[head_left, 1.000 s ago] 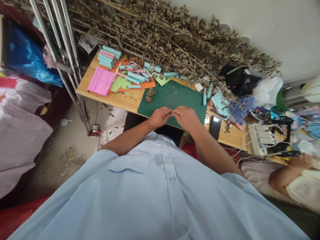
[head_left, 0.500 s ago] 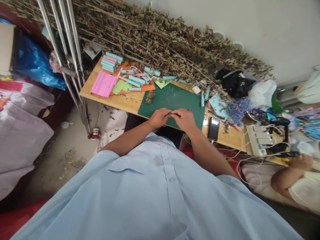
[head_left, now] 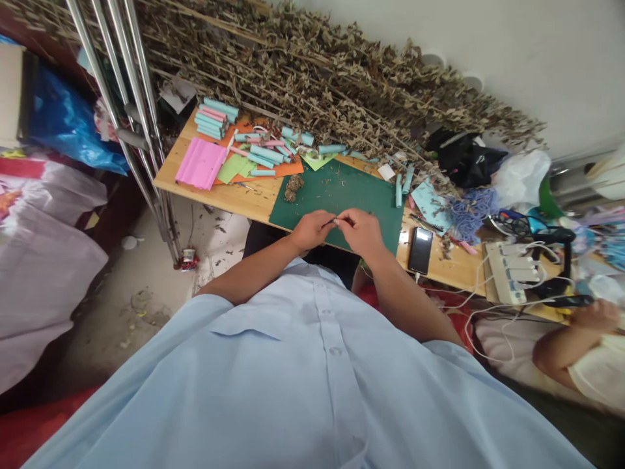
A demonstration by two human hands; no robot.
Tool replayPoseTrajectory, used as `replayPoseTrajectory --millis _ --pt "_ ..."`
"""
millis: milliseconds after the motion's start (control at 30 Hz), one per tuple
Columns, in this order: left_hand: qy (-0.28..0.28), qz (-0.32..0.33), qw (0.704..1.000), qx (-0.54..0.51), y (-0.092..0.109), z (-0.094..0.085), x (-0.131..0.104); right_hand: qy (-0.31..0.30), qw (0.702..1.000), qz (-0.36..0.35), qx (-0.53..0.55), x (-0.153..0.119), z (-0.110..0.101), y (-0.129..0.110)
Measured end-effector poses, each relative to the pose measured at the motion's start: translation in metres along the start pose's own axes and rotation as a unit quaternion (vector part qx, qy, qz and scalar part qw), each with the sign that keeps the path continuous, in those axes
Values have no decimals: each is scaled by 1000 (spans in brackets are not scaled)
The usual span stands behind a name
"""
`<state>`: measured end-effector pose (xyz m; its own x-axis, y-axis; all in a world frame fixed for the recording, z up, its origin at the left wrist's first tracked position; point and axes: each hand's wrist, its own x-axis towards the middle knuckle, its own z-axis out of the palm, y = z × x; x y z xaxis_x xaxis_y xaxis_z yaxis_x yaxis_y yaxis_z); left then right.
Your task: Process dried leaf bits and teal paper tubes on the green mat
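My left hand (head_left: 311,230) and my right hand (head_left: 362,232) meet fingertip to fingertip over the near edge of the green cutting mat (head_left: 349,195). Both are closed in a pinch. A small, thin dark piece (head_left: 333,220) shows between the fingertips; it looks like a bit of dried plant, but it is too small to be sure. A brown clump of dried plant (head_left: 293,187) lies on the mat beyond my left hand. Loose crumbs are scattered over the mat.
Blue and pink paper rolls (head_left: 266,156) and a pink folded sheet (head_left: 201,163) lie left on the table. Dried leafy stalks (head_left: 303,71) line the back. A phone (head_left: 420,250) and a power strip (head_left: 505,273) are right, near another person's arm (head_left: 561,352). Metal crutches (head_left: 141,130) stand left.
The fingers of my right hand have shifted slightly at the pinch. The view has turned a little to the left; the things on the table stay where they were.
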<state>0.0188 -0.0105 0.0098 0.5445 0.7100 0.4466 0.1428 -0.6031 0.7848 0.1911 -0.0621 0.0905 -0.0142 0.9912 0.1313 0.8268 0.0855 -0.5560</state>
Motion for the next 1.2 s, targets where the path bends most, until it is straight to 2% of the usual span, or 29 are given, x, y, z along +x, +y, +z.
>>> replayPoseTrajectory --millis 200,300,500,767,1000,1100,1200 --pt "-10 0 1000 6 -1 -1 0 33 997 -76 5 -13 0 7" --pt "-5 0 1000 7 -3 1 -1 20 994 -105 5 -18 -1 11" --pt "-2 0 1000 6 -5 3 -3 -22 992 -117 -29 -14 -7 7" --pt "-1 2 1000 -12 -3 2 -4 -75 990 -97 -74 -1 -14 -2" --pt "-5 5 1000 -4 -5 4 -4 -127 978 -99 -134 13 -20 -11" --pt "-5 0 1000 3 -6 4 -3 -131 977 -104 -136 15 -19 -12" --pt "2 -1 1000 7 -5 4 -2 -94 984 -107 -106 9 -17 -8"
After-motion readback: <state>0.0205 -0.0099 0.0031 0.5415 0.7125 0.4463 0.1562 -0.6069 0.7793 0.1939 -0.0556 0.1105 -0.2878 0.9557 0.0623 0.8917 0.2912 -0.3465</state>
